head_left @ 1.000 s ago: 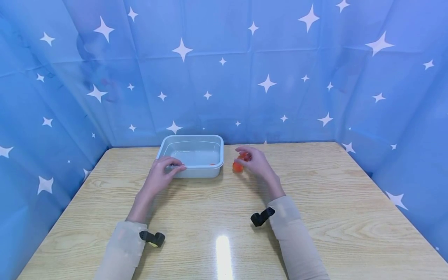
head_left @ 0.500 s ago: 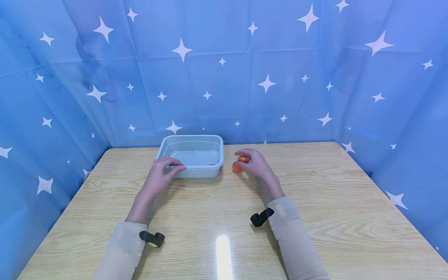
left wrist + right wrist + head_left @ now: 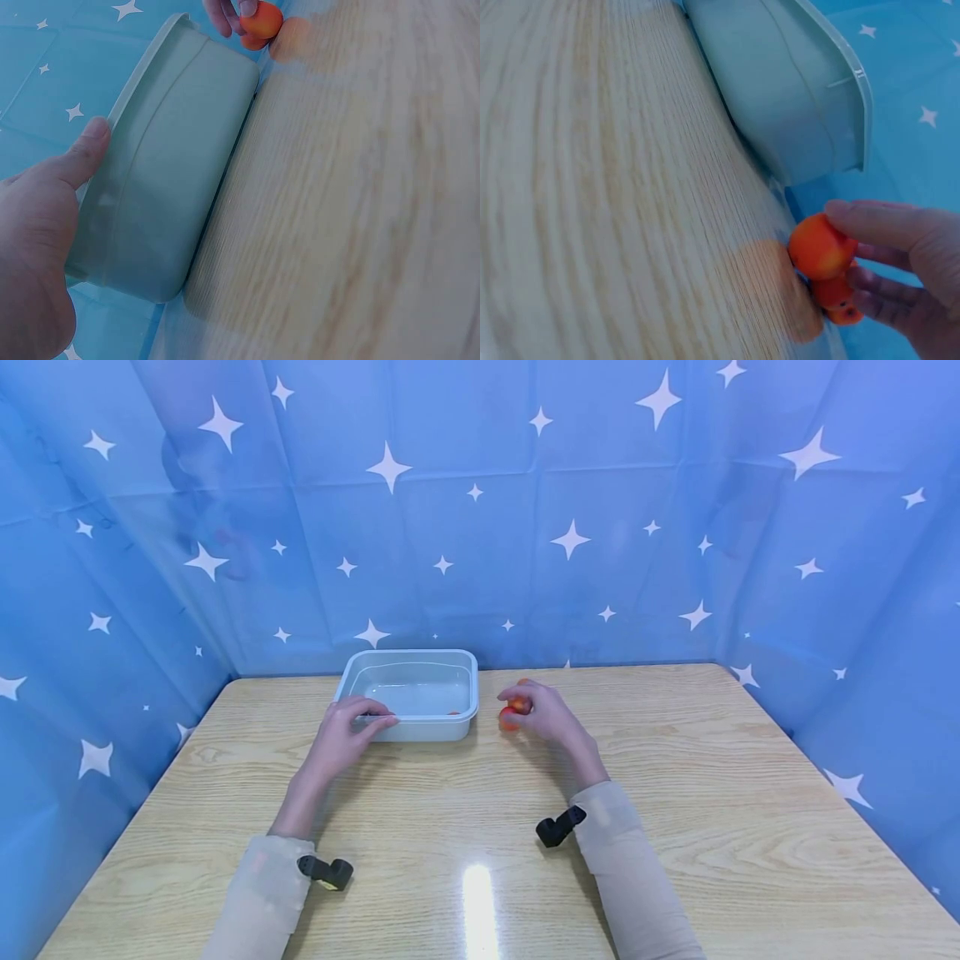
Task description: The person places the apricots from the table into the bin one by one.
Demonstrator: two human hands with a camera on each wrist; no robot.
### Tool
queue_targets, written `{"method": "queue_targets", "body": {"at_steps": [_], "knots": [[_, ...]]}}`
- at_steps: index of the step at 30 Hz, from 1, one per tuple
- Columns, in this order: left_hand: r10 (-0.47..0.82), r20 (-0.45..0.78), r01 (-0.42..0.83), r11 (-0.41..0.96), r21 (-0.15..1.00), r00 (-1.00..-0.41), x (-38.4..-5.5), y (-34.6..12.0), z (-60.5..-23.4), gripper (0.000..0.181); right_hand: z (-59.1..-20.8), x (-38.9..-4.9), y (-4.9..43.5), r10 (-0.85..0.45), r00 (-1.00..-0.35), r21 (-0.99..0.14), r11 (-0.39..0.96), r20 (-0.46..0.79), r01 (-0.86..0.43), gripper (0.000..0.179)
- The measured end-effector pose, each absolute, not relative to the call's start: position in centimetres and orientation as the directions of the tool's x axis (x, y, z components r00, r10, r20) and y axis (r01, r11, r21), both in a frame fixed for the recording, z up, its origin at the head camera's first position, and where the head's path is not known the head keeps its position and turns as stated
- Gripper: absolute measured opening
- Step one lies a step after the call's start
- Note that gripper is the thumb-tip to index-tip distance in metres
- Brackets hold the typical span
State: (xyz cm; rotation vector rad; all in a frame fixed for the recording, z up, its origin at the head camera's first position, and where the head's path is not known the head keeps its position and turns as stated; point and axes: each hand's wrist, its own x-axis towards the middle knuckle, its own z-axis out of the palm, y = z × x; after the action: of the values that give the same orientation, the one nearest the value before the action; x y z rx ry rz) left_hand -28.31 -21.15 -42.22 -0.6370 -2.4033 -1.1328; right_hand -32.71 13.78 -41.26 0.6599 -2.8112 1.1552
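Observation:
My left hand (image 3: 341, 737) pinches the near-left rim of a pale blue-grey plastic tub (image 3: 427, 729), its thumb lying against the outside wall in the left wrist view. To the tub's right, my right hand (image 3: 551, 718) has its thumb and fingers about a small round orange-red fruit (image 3: 817, 249). The thumb touches the fruit's upper side in the right wrist view. Two more such fruits (image 3: 834, 292) sit close behind it, beside my lower fingers and partly hidden by them. A sliver of orange (image 3: 453, 712) shows inside the tub above its front rim.
The wooden table (image 3: 450, 810) reaches back to a blue curtain (image 3: 480, 568) with white stars, and the tub stands near that back edge. Both sleeves carry a small black wrist camera (image 3: 561, 827). A bright light reflection lies on the near tabletop.
My right hand has shifted slightly left, its fingers closing in around the fruits. The nearest fruit looks redder than before, and one shows behind the index finger. The left hand and tub stay put.

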Motion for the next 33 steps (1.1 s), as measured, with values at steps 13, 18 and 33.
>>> {"method": "queue_targets", "body": {"at_steps": [13, 18, 33], "knots": [[0.229, 0.537, 0.56, 0.569, 0.603, -0.812, -28.33, -21.2, -42.23, 0.012, -41.37, -32.66, 13.78, -0.378, -0.921, -0.664, 0.665, 0.098, -0.343, 0.037], [0.231, 0.536, 0.56, 0.568, 0.603, -0.812, -28.36, -21.22, -42.21, 0.013, -41.53, -32.78, 13.82, -0.39, -0.917, -0.672, 0.656, 0.09, -0.345, 0.038], [0.23, 0.529, 0.555, 0.565, 0.611, -0.817, -28.42, -21.25, -42.25, 0.013, -41.35, -32.66, 13.77, -0.366, -0.921, -0.695, 0.627, 0.136, -0.352, 0.037]]}}
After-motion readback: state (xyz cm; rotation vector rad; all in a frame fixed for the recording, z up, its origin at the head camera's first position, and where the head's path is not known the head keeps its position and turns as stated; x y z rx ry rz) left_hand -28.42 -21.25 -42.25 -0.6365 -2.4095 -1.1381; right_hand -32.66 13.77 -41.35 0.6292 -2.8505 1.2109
